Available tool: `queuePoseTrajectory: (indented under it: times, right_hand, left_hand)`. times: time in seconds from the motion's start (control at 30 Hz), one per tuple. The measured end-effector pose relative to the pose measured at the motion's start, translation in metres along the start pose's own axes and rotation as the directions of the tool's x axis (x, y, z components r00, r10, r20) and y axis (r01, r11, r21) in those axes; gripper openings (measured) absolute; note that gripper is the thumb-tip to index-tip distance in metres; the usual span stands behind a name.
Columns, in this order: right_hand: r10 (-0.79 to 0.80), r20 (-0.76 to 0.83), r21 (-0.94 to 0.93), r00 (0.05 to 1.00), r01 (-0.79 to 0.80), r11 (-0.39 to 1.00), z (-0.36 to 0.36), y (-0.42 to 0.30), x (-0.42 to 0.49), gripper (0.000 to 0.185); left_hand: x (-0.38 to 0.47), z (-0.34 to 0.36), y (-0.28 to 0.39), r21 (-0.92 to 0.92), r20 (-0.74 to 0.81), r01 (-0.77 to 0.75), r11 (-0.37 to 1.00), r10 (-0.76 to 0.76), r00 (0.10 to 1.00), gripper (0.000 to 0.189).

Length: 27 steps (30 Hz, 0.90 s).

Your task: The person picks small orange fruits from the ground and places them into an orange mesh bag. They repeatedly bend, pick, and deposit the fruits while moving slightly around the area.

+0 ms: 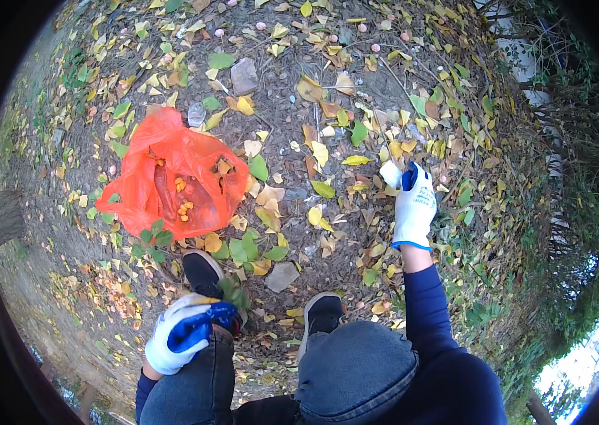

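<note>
My right hand (415,204), in a white work glove with a blue-coated palm, reaches down to the leaf-strewn ground with its fingers curled. A small white piece (390,173) is right by its fingertips; whether they grip it cannot be made out. My left hand (182,332), gloved the same way, is above my left knee, fingers bent toward the thumb. A bit of yellow shows along its fingers, too small to identify. An orange-red plastic bag (198,154) lies with its mouth spread, beyond my left shoe. Several small orange-yellow fruits (185,207) are inside it.
Yellow and green fan-shaped leaves (320,153) and round pinkish fruits (261,25) litter the soil. Stones lie beyond the bag (244,77) and between my shoes (282,277). A tree trunk (3,220) stands at far left, shrubs (586,159) at right.
</note>
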State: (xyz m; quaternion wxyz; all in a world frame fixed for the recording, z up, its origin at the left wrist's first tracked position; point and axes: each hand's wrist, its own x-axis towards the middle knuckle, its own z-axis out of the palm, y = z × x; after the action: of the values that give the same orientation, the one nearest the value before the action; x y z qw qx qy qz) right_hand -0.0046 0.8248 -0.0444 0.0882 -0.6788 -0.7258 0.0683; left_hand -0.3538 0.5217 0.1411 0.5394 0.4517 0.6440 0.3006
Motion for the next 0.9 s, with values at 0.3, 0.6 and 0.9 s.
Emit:
queuePoseTrajectory:
  times: [0.3,0.6,0.9]
  right_hand:
    - [-0.1,0.266,-0.247,0.959,0.168,0.954,-0.007,-0.017,-0.017,0.066]
    - [-0.055,0.454,0.074,0.889,0.024,0.997,-0.015,-0.025,-0.033,0.029]
    - [0.124,0.566,-0.225,0.815,0.008,0.974,-0.049,-0.036,-0.072,0.033]
  left_hand:
    - [0.072,0.014,-0.004,-0.45,0.066,0.223,0.864,-0.217,0.974,0.039]
    - [0.097,0.005,-0.018,-0.511,0.219,0.233,0.827,-0.137,0.966,0.038]
    - [0.135,-0.015,-0.021,-0.591,0.392,0.181,0.786,0.084,0.916,0.042]
